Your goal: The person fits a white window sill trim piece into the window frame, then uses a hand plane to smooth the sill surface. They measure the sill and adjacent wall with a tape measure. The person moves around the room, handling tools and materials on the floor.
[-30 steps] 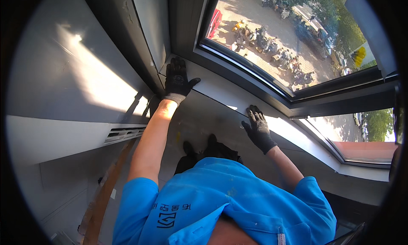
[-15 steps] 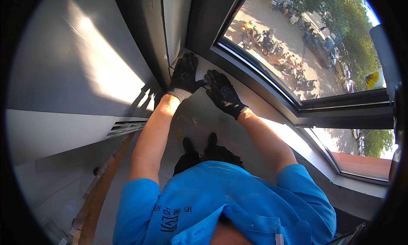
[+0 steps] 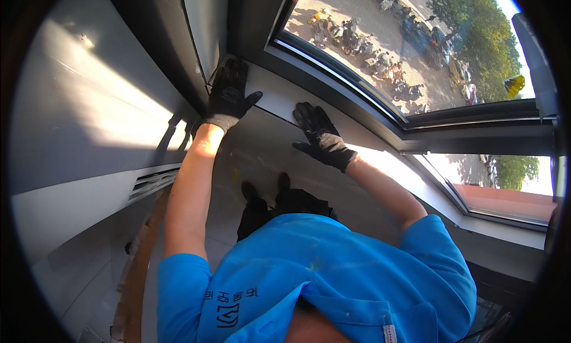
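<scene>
My left hand [image 3: 229, 96], in a black glove, lies spread in the corner on the pale sill board [image 3: 271, 84], beside the dark upright frame [image 3: 166, 48], with the thumb out to the right. My right hand [image 3: 319, 135], also gloved, rests open with its fingertips on the same board, to the right of the left hand and near its inner edge. The dark-framed window [image 3: 342, 72] rises just beyond the board. I see nothing held in either hand; what lies under the palms is hidden.
At the left are a grey panel [image 3: 77, 117], a white vent [image 3: 151, 181] and a long brown board [image 3: 138, 280]. A lower window [image 3: 493, 206] is at the right. My feet [image 3: 283, 182] stand on the grey floor below; parked scooters show through the glass.
My right hand moved left from farther along the board to beside my left hand, then shifted slightly right again. My left hand stays in the corner; the view has shifted.
</scene>
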Motion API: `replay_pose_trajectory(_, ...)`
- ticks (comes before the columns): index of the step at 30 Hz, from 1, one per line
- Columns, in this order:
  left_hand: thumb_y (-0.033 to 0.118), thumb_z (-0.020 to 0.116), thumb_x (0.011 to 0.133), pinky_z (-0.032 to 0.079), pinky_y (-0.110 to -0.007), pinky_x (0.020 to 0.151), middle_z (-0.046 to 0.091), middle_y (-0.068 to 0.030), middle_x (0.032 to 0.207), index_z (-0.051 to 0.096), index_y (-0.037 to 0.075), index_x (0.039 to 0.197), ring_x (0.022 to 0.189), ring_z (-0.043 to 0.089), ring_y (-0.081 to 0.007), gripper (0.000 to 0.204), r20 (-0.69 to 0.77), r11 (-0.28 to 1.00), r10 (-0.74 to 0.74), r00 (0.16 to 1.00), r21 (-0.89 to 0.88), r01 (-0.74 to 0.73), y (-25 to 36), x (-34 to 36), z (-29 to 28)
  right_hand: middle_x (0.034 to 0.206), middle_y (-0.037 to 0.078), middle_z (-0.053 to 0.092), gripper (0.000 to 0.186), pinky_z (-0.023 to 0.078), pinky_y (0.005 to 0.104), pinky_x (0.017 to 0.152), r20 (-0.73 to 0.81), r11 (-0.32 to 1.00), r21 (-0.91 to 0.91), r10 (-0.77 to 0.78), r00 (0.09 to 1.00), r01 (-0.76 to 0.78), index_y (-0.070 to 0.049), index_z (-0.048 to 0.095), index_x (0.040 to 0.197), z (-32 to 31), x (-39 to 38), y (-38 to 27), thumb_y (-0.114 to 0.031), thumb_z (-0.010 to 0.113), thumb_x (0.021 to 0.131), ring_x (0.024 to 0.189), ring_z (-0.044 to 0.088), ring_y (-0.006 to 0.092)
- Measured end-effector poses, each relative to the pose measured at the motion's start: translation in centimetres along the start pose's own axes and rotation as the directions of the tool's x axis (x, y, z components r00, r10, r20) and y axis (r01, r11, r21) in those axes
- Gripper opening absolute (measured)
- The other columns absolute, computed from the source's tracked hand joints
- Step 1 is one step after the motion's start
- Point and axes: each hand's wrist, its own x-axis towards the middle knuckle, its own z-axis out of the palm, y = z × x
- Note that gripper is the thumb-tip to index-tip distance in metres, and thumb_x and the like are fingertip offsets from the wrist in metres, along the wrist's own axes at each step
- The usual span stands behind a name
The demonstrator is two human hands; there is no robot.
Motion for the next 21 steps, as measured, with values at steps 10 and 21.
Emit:
replay_pose_trajectory(10,0.043,0.055,0.095,0.020,-0.047,0.119,0.027,-0.0173,0.160,0.027,0.010,0.155,0.147,0.026,-0.0324,0.074,-0.099,0.992,0.092,0.991,0.093,-0.083,-1.5,0.0,1.7,0.157,0.023,0.028,0.083,0.017,0.0486,0.122,-0.122,0.995,0.068,-0.070,0.990,0.079,-0.002,0.024,0.153,2.2,0.0,0.5,-0.051,0.056,0.094,0.147,0.025,0.0360)
replay_pose_trajectory(21,0.047,0.052,0.096,0.025,-0.048,0.116,0.030,-0.0273,0.155,0.031,-0.002,0.150,0.144,0.029,-0.0395,0.076,0.033,0.963,-0.151,0.988,0.231,0.140,3.6,-0.2,1.9,0.158,0.018,0.029,0.086,0.019,0.0446,0.122,0.042,0.949,-0.066,0.313,0.949,-0.310,-0.001,0.031,0.150,-2.0,-30.5,8.0,-0.051,0.065,0.089,0.148,0.024,0.0316)
